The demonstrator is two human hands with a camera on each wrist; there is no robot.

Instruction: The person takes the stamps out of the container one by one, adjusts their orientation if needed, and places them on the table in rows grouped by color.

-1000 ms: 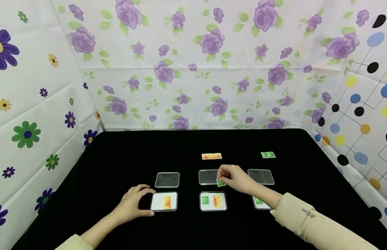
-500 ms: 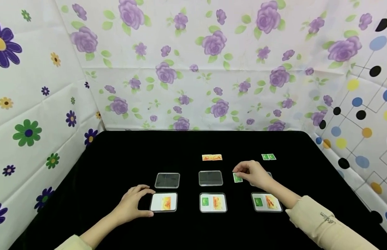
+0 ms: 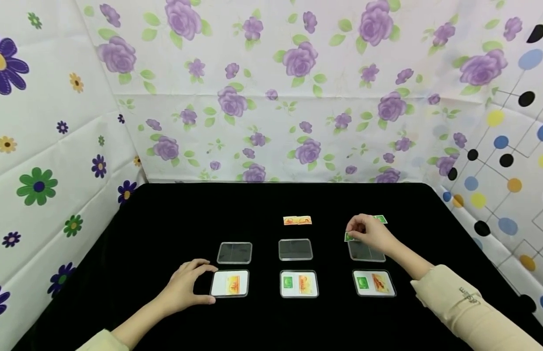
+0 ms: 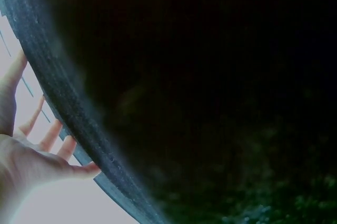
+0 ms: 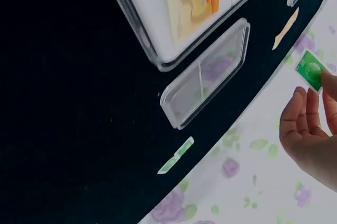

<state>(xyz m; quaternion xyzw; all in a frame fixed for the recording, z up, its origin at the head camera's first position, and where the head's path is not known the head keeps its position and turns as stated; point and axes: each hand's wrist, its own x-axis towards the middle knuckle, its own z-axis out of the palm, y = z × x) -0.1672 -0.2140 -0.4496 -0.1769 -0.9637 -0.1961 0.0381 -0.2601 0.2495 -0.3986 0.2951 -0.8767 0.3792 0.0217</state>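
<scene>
My right hand (image 3: 371,232) pinches a small green stamp (image 5: 310,70) between thumb and fingers. In the head view it hovers at the far left corner of the right-hand clear tray (image 3: 367,252), partly covering a pair of green stamps (image 5: 176,155) behind. My left hand (image 3: 186,284) rests on the cloth, fingers spread, with index finger and thumb at the left edge of the left case (image 3: 219,282). That case has a white insert with one orange stamp (image 3: 233,285). In the left wrist view, the left fingers (image 4: 67,147) are stretched out and the rest is mostly dark.
The middle case (image 3: 299,295) and right case (image 3: 366,293) each show a green and an orange stamp on white. Behind stand a left clear tray (image 3: 234,253) and a middle clear tray (image 3: 295,249). A strip of orange stamps (image 3: 297,221) lies farther back on the black cloth (image 3: 201,209).
My right hand has carried the green stamp right and farther back, from the middle tray to the right-hand tray, and uncovered the right case. My left hand has stayed in place.
</scene>
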